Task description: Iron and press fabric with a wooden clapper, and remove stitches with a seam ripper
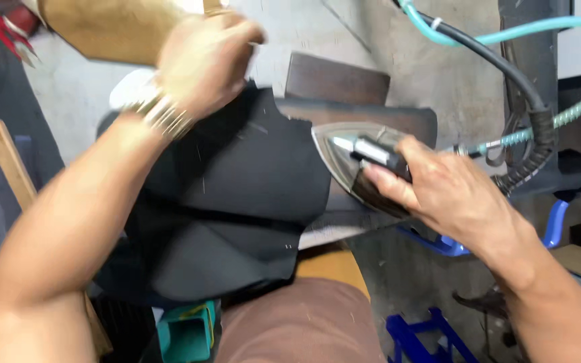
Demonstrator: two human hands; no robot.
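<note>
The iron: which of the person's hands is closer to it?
Right. The right hand grips the iron by its handle; the left hand is up and away at the far edge of the black cloth.

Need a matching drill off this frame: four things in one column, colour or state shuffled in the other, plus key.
Things:
1. iron
2. garment
3. thin hose
4. bangles

Colour or state:
A. teal, running across the top right
B. gripped by the right hand, shiny metal with a pointed nose
C. gold, on the left wrist
D. black, spread on the pressing board under the left hand

Pairs: 1-B, 2-D, 3-A, 4-C
</note>
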